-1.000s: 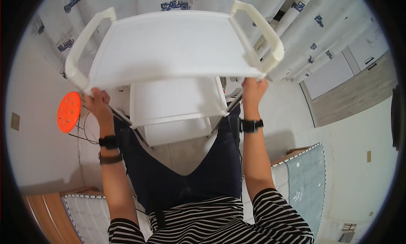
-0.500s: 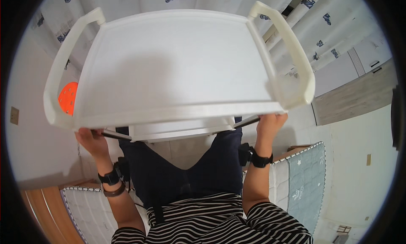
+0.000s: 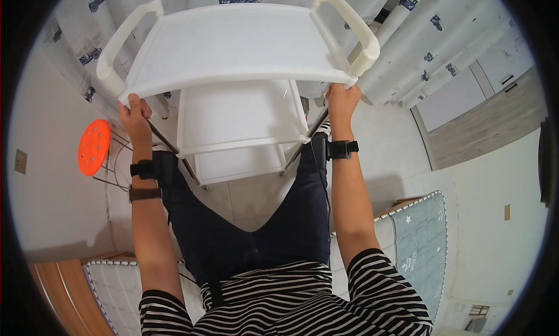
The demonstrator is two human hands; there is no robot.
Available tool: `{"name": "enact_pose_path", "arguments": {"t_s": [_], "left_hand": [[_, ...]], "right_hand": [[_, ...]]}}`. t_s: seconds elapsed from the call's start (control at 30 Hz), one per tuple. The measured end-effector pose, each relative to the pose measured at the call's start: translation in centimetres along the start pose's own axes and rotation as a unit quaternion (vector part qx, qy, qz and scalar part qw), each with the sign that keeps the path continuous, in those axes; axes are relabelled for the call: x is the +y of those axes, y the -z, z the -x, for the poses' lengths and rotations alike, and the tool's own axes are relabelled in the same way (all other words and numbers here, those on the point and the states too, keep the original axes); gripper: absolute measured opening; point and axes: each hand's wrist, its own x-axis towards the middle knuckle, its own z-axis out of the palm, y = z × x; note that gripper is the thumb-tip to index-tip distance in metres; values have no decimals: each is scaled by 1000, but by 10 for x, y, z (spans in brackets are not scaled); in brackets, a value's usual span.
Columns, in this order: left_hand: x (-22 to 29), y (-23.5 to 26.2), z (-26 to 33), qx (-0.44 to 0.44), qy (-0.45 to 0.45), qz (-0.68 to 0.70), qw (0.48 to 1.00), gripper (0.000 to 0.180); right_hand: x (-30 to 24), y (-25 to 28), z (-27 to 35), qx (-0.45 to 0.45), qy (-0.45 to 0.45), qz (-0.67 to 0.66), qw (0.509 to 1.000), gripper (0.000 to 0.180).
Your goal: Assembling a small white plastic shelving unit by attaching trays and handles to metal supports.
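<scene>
A white rolling cart (image 3: 233,42) stands in front of me, its top shelf tilted toward the curtain side. Below it are a middle shelf (image 3: 239,112) and a lower shelf (image 3: 239,164), joined by metal poles. Cream handles rise at both ends of the top. My left hand (image 3: 135,116) is closed round the pole just under the top's near left corner, thumb on the rim. At the near right corner, my right hand (image 3: 343,103) grips the other pole in the same way. Small casters show at the bottom. The cart stands between my legs and the curtain.
To the left is an orange round stool (image 3: 94,147) with holes and thin metal legs. Curtains (image 3: 402,50) with a vehicle print hang beyond the cart. A wood-grain cabinet (image 3: 483,126) stands at the right. A bed with a quilted cover (image 3: 419,237) lies behind me.
The cart's top has moved away and lower, with both my arms stretched out further. More of the middle and lower shelves and the whole orange stool seat now show.
</scene>
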Motion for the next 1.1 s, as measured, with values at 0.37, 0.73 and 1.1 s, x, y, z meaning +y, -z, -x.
{"name": "enact_pose_path", "arguments": {"t_s": [0.37,0.73,1.1], "left_hand": [[71,63,100,48,-9,-47,998,49],[0,4,4,37,-66,-80,994,23],[66,82,98,-16,-4,-21,1000,35]], "right_hand": [[-50,72,113,72,55,157,983,8],[1,0,14,-8,13,-60,998,10],[-46,57,97,52,34,49,997,3]]}}
